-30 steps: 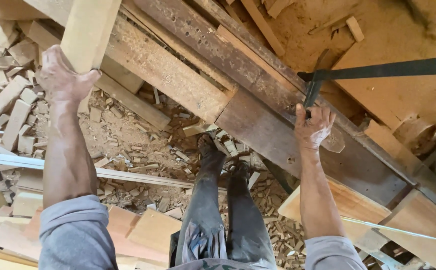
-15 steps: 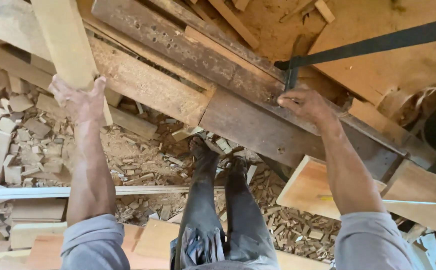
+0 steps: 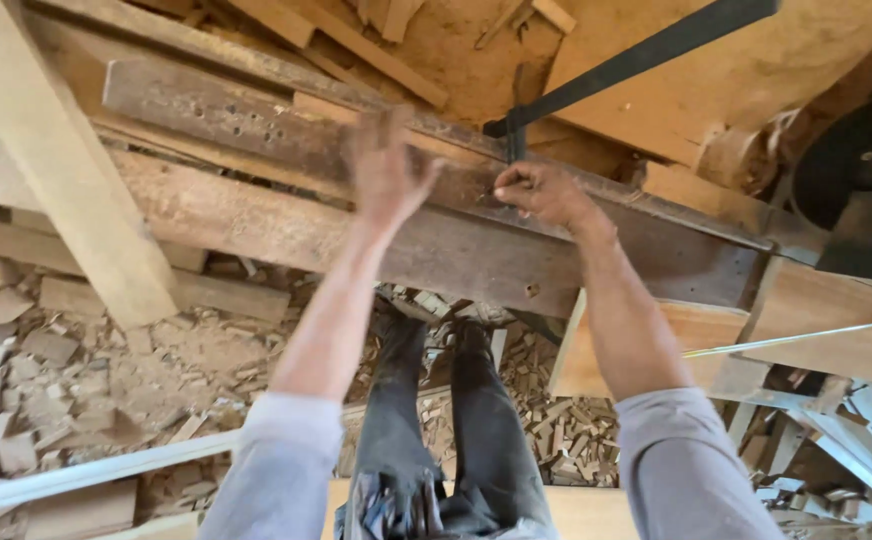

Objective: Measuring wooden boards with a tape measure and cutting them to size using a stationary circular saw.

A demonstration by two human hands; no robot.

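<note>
Two bare hands reach out over one long, dark, weathered wooden beam (image 3: 256,130) that runs from the upper left of the frame down toward the right, its upper face marked with a scatter of small drilled holes. The left hand (image 3: 386,170) hangs above the middle of the beam, blurred, its fingers (image 3: 381,125) spread and holding nothing. The right hand (image 3: 546,195) rests on the beam just right of centre, its fingers curled together at the foot of one black metal bar (image 3: 646,55), which slants up to the upper right; whether they actually pinch the bar or only press the wood cannot be told. One pale, planed wooden plank (image 3: 66,170) lies across the upper left, well apart from both hands. One thin whitish strip (image 3: 86,470) crosses the lower left. Below the beam, two dark trouser legs (image 3: 436,430) stand on a floor littered with small pale wood offcuts (image 3: 46,380), too many to count. One dark round wheel (image 3: 856,150) sits at the right edge.
</note>
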